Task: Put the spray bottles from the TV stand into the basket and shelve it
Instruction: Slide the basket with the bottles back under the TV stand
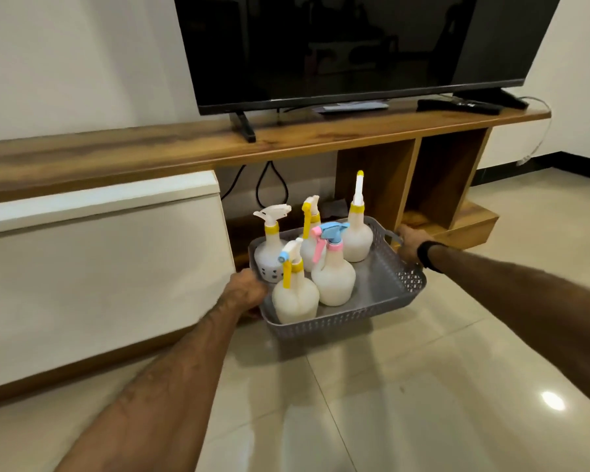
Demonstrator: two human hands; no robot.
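A grey perforated basket hangs just above the tiled floor in front of the TV stand. Several white spray bottles stand upright in it: one with a blue and pink trigger, one with a yellow trigger at the near left, one with a tall white nozzle at the far right, and others behind. My left hand grips the basket's left handle. My right hand grips its right handle.
A black TV stands on the wooden stand, with remotes beside it. Open wooden compartments lie right behind the basket. A white cabinet front fills the left. Cables hang under the stand. Glossy tiles cover the floor.
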